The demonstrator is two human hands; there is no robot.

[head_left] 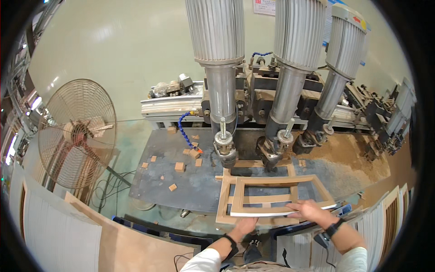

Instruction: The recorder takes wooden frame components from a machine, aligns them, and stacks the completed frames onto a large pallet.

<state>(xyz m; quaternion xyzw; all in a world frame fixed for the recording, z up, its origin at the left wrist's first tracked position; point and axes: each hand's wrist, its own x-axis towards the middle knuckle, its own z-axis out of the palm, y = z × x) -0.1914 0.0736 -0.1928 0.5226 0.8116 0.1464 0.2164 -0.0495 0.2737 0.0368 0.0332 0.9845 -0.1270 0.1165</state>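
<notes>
A light wooden frame (272, 181) lies tilted on top of a second wooden frame (223, 201) on the dark metal machine table (190, 186). My left hand (246, 225) grips the near edge of the frames from below. My right hand (309, 209) lies flat on the near rail of the upper frame, fingers spread. Just beyond the frames stand the machine's spindle heads (225, 149), under tall ribbed grey motors (216, 31). Both wrists wear dark bands.
Several small wooden blocks (180, 167) lie scattered on the table's left part. Sawdust (353, 158) is heaped at the right. A cage fan (77, 133) stands at the left. Stacked panels (59, 231) lean at lower left, more panels (394, 213) at lower right.
</notes>
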